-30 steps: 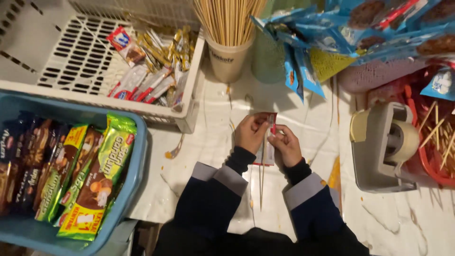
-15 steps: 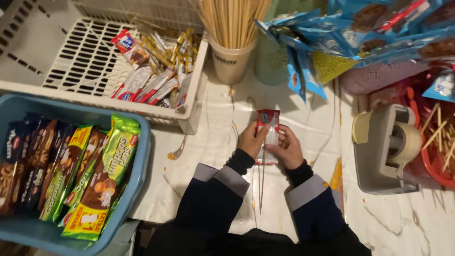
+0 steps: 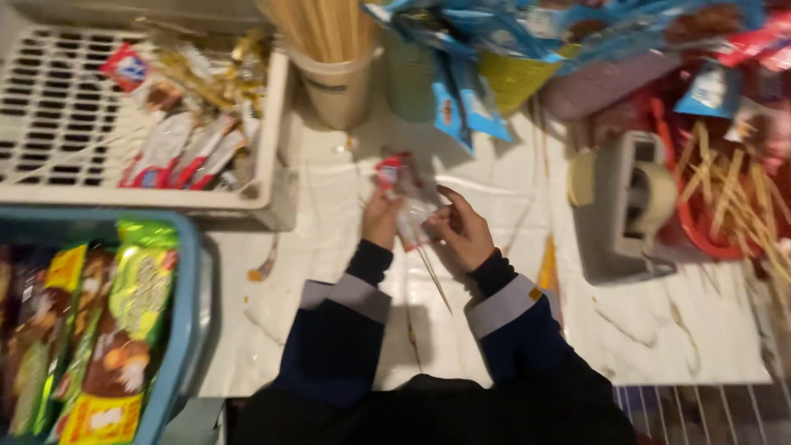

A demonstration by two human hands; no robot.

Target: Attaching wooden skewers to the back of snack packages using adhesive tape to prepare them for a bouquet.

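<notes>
The left hand (image 3: 381,219) and the right hand (image 3: 463,233) meet over the white marble-patterned tabletop (image 3: 659,330), both closed on a small red-and-white snack packet (image 3: 405,198) held between them just above the surface. The left fingers pinch its left edge; the right thumb and fingers wrap its lower right side. A thin wooden skewer (image 3: 434,280) runs down from the packet toward the body, though blur makes it hard to tell whether it is fixed to the packet.

Nearest on the left sits a blue plastic bin (image 3: 183,330) filled with green and yellow snack bars (image 3: 132,321). To the right stands a grey tape dispenser (image 3: 626,206), with a red tray of loose wooden sticks (image 3: 733,206) beyond it. Farther back on the left, a white slotted plastic basket (image 3: 58,107) holds small sachets. A beige paper cup of wooden skewers (image 3: 334,78) stands behind the hands, beside a heap of blue snack bags (image 3: 494,41).
</notes>
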